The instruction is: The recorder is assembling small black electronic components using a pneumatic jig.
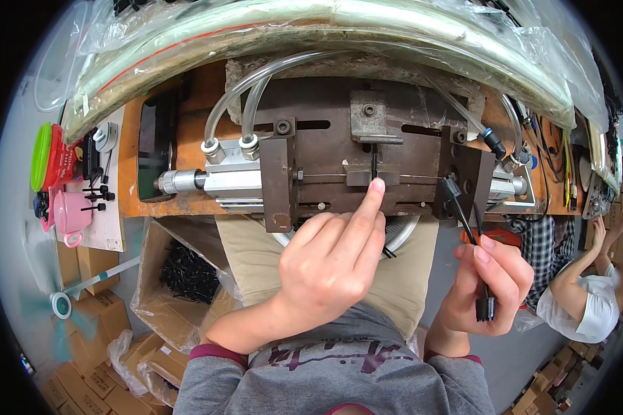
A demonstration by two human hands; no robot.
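Observation:
My left hand [332,256] reaches over the front of a dark metal fixture [325,152]. Its index finger is stretched out, with the tip at the lower end of a thin black pin-like part [374,160] standing in the middle block [356,178]. The other fingers curl loosely and hold nothing that I can see. To the right, my right hand [488,283] pinches a slim black plastic stem [460,213]. One blocky end rests near the fixture's right upright, another black end pokes out below the fingers. Whether this is one piece or two is hidden by the fingers.
Pneumatic cylinders [234,185] with clear hoses [218,104] flank the fixture on the wooden bench [197,131]. Below left, an open carton [145,297] holds many black parts. A pink cup [73,213] stands at far left. Another person [581,304] sits at right.

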